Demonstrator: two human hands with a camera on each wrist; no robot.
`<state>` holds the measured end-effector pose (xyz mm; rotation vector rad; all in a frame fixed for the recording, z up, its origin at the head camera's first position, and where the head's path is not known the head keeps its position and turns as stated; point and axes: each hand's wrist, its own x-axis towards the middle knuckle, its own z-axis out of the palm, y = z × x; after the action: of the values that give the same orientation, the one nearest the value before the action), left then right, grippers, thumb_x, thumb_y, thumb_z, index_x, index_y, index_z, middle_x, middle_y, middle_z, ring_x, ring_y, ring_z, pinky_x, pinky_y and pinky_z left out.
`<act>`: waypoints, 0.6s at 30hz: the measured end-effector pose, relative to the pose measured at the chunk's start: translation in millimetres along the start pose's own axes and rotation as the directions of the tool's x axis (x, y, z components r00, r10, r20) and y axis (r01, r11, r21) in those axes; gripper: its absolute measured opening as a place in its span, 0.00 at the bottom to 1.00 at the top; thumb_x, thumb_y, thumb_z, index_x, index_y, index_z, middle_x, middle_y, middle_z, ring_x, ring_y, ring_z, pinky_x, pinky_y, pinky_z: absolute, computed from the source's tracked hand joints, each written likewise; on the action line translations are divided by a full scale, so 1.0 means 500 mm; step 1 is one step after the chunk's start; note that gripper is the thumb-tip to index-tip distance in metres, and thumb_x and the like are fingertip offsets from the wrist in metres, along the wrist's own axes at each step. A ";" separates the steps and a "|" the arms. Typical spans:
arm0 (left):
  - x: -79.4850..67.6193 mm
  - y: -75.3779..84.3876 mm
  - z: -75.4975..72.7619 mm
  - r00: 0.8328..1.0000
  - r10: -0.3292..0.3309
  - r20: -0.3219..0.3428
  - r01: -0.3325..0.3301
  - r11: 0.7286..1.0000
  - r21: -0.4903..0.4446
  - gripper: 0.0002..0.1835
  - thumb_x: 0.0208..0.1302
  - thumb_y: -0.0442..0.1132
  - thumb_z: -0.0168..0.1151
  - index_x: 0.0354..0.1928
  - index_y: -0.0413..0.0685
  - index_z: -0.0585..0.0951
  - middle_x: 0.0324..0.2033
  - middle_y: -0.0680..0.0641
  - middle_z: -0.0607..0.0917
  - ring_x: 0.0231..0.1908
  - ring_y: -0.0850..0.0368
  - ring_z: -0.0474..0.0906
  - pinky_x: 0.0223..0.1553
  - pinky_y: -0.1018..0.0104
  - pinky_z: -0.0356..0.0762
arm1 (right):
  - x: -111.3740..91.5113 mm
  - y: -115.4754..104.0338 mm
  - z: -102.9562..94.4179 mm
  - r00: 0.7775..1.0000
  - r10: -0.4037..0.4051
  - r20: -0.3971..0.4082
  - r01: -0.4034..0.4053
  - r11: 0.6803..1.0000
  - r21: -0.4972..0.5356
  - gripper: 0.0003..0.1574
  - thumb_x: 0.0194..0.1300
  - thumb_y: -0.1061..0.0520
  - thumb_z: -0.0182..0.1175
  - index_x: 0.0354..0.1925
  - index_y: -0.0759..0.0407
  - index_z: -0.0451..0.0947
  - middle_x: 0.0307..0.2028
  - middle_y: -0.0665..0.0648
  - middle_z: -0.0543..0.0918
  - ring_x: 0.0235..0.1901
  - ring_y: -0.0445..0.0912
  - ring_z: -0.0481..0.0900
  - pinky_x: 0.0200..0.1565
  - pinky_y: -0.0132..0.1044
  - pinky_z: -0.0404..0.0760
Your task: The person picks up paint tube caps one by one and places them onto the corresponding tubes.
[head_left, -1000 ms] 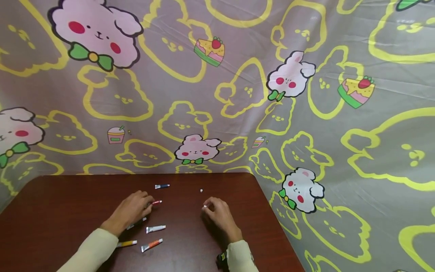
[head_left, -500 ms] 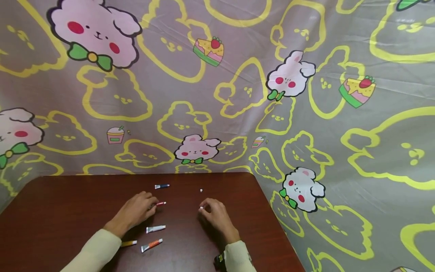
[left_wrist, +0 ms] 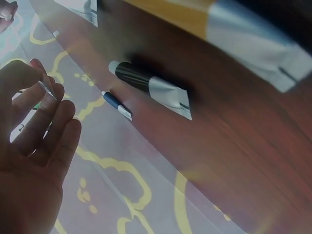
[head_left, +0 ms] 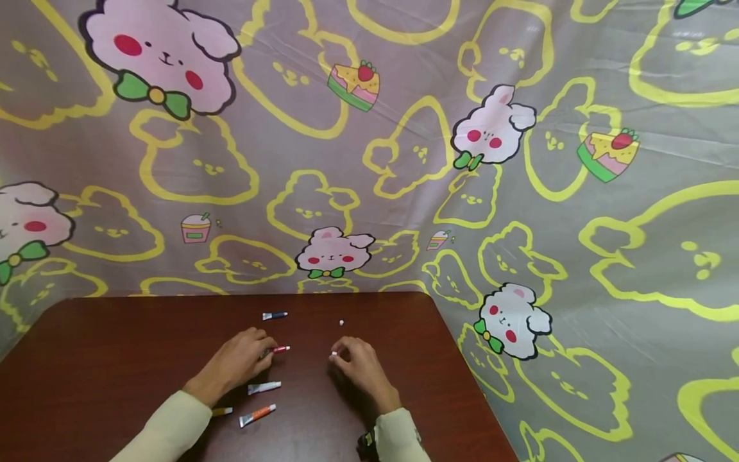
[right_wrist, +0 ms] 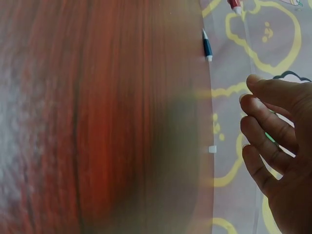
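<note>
- I observe the left grip (head_left: pixel 239 360) pinching a slim red tube with a silver end and white tip (head_left: pixel 281 350), lower centre of the head view.
- I observe the right grip (head_left: pixel 360 369) pinching a tiny white piece (head_left: pixel 333 353), right of the red tube.
- A second white piece (head_left: pixel 341 323) lies above the right grip.
- A blue-and-silver tube (head_left: pixel 274 316) lies above the left grip.
- Lower down lie a pale silver tube (head_left: pixel 264 387), an orange-and-silver tube (head_left: pixel 258 416) and a partly hidden yellow tube (head_left: pixel 222 411).
- Left wrist view, centre: a black-and-silver tube (left_wrist: pixel 151 87) on the reddish-brown wood-grain worktop (left_wrist: pixel 234 131).

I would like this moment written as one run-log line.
left hand pinches red tube | right hand apart from it, grip unclear | blue tube, orange tube on table
</note>
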<state>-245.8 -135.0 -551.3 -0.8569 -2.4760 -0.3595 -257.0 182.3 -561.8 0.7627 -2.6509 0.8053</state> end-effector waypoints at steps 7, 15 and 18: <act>0.002 0.009 -0.004 1.000 -0.019 0.025 0.019 1.000 -0.009 0.08 0.63 0.38 0.78 0.43 0.49 0.90 0.36 0.52 0.86 0.38 0.55 0.81 0.42 0.55 0.84 | 0.002 -0.011 0.008 0.999 0.025 0.033 -0.025 1.000 -0.006 0.06 0.70 0.55 0.75 0.42 0.50 0.86 0.37 0.46 0.90 0.39 0.38 0.83 0.46 0.32 0.83; 0.000 0.009 0.004 0.998 0.031 -0.063 -0.030 1.000 0.006 0.09 0.59 0.38 0.80 0.41 0.49 0.90 0.35 0.53 0.86 0.38 0.55 0.81 0.41 0.56 0.85 | 0.003 -0.023 0.014 1.000 -0.019 0.017 0.019 1.000 -0.020 0.06 0.69 0.55 0.75 0.42 0.51 0.86 0.36 0.47 0.91 0.39 0.40 0.84 0.46 0.33 0.83; 0.001 0.010 0.007 0.996 0.047 -0.074 -0.047 0.999 0.004 0.09 0.58 0.38 0.80 0.41 0.49 0.90 0.35 0.53 0.86 0.37 0.56 0.81 0.41 0.57 0.84 | 0.004 -0.026 0.016 0.999 -0.031 0.019 0.031 0.999 -0.025 0.06 0.69 0.55 0.75 0.42 0.51 0.86 0.36 0.47 0.91 0.39 0.39 0.84 0.46 0.33 0.82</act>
<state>-244.4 -129.7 -553.5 -0.8838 -2.3835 -0.3655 -252.3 167.6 -561.7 0.8065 -2.6534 0.7595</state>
